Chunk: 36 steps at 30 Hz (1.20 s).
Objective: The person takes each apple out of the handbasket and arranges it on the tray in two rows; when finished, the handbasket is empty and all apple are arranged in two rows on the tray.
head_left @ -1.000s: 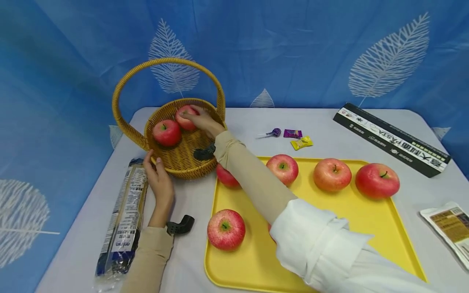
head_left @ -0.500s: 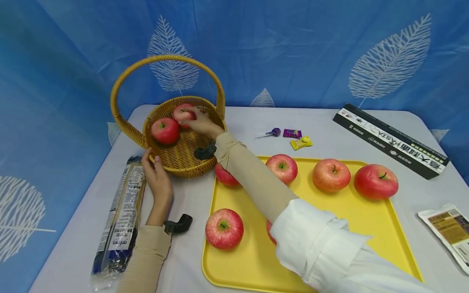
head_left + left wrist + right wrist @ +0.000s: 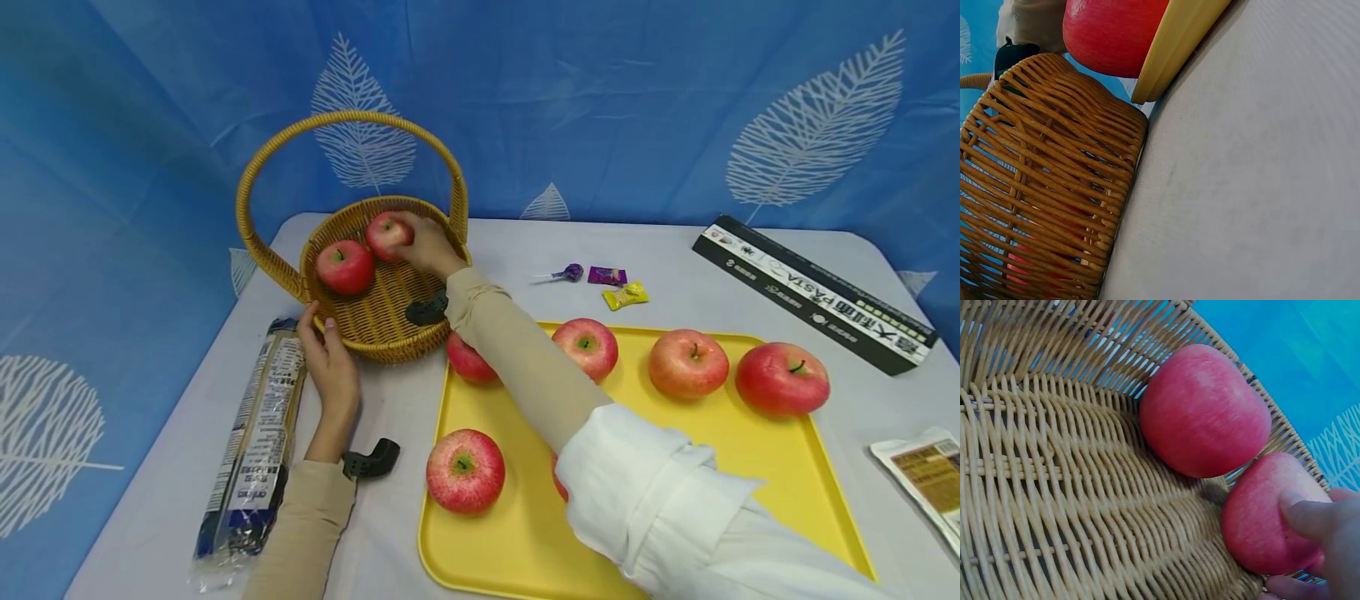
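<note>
In the head view, a wicker basket (image 3: 386, 337) with a tall handle stands at the back left. Two red apples lie inside it: one on the left (image 3: 346, 267) and one farther back (image 3: 389, 236). My right hand (image 3: 432, 247) reaches over the rim and holds the back apple from its right side. The right wrist view shows the thumb (image 3: 1310, 515) lying on that apple (image 3: 1266, 519), with the fingers partly hidden behind it. My left hand (image 3: 330, 371) touches the basket's near left rim with extended fingers; the left wrist view shows the wicker wall (image 3: 1054, 169) but no hand.
A yellow tray (image 3: 517, 533) bearing several apples stands on the right, partly under my right arm. Behind it lie a lollipop (image 3: 572, 272), a purple candy (image 3: 607, 276) and a yellow candy (image 3: 626, 296). A pasta box (image 3: 813, 292), a pouch (image 3: 926, 475) and a long packet (image 3: 255, 450) lie around.
My right hand has drawn back slightly to the right on the apple, so more of it shows. The apple and basket stay put; my left hand remains at the rim.
</note>
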### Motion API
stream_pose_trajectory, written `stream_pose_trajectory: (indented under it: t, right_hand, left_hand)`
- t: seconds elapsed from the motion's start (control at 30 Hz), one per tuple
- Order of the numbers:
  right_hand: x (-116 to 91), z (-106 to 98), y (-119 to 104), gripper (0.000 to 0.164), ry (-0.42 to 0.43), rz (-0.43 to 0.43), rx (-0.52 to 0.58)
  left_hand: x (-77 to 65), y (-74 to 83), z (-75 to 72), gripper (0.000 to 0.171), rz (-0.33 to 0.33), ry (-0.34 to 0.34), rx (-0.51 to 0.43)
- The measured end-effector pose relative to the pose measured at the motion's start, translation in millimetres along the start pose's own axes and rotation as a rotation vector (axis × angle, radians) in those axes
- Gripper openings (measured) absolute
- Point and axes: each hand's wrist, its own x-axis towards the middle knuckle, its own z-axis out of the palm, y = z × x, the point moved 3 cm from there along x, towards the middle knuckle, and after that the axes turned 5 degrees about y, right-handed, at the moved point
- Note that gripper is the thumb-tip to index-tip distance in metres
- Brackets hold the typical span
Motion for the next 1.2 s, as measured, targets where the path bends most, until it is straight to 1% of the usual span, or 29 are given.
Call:
stream_pose_trajectory:
  t: [0.1, 0.17, 0.23, 0.33, 0.43, 0.53, 0.67, 0.7, 0.77, 0.87, 0.97, 1.03, 1.07, 1.13, 1.2]
  right_hand:
    - [0.3, -0.6, 0.5, 0.05, 0.009, -0.027, -0.074]
    - [0.0, -0.3, 0.2, 0.049, -0.007, -0.042, -0.097]
    - [-0.5, -0.6, 0.4, 0.05, -0.024, -0.042, -0.103]
    - [-1.3, -2.7, 1.6, 0.051, -0.02, -0.033, -0.105]
    - [-2.1, -4.5, 2.7, 0.046, -0.003, -0.034, -0.122]
    - [-3.6, -6.2, 1.9, 0.04, 0.014, -0.058, -0.143]
    - [-10.3, -13.6, -8.5, 0.04, 0.022, -0.113, -0.11]
    - [-13.1, -17.3, -13.4, 0.041, 0.022, -0.128, -0.095]
    - [-23.0, -30.9, -22.1, 0.043, 0.027, -0.152, -0.065]
    - [-46.0, -58.0, -37.7, 0.046, 0.03, -0.199, -0.037]
    - [-82.8, -91.5, -47.0, 0.044, 0.048, -0.294, 0.017]
    - [-118.5, -118.5, -50.0, 0.042, 0.041, -0.321, 0.074]
    - [-136.7, -131.6, -47.3, 0.042, 0.044, -0.34, 0.102]
    - [-175.5, -156.9, -37.4, 0.041, 0.051, -0.362, 0.127]
    - [-215.5, -179.9, -22.3, 0.041, 0.062, -0.354, 0.111]
  left_hand:
    - [-0.2, 0.7, 0.2, 0.04, 0.001, -0.003, 0.002]
    - [-0.2, 0.8, 0.3, 0.04, 0.001, -0.004, 0.006]
    - [-0.1, 1.4, 0.7, 0.041, -0.001, -0.007, 0.007]
    - [-0.3, 3.1, 1.6, 0.041, -0.005, -0.012, 0.004]
    - [-0.7, 5.0, 2.2, 0.04, -0.005, -0.015, 0.003]
    - [-0.9, 6.0, 2.4, 0.04, -0.004, -0.016, 0.01]
    - [-0.7, 2.6, 0.4, 0.04, -0.009, -0.003, 0.025]
    - [-0.3, 1.0, -0.8, 0.04, -0.012, 0.004, 0.025]
    - [0.7, -6.2, -0.2, 0.039, -0.018, 0.007, 0.021]
    - [3.7, -18.8, 0.2, 0.04, -0.025, 0.01, 0.022]
    - [5.8, -27.7, 2.0, 0.041, -0.028, 0.015, 0.026]
    - [5.7, -29.5, 2.9, 0.041, -0.037, 0.02, 0.023]
    - [5.5, -29.9, 3.0, 0.041, -0.044, 0.022, 0.023]
    - [4.5, -28.1, 2.5, 0.041, -0.048, 0.021, 0.016]
    - [2.4, -21.2, 2.3, 0.041, -0.055, 0.015, 0.0]
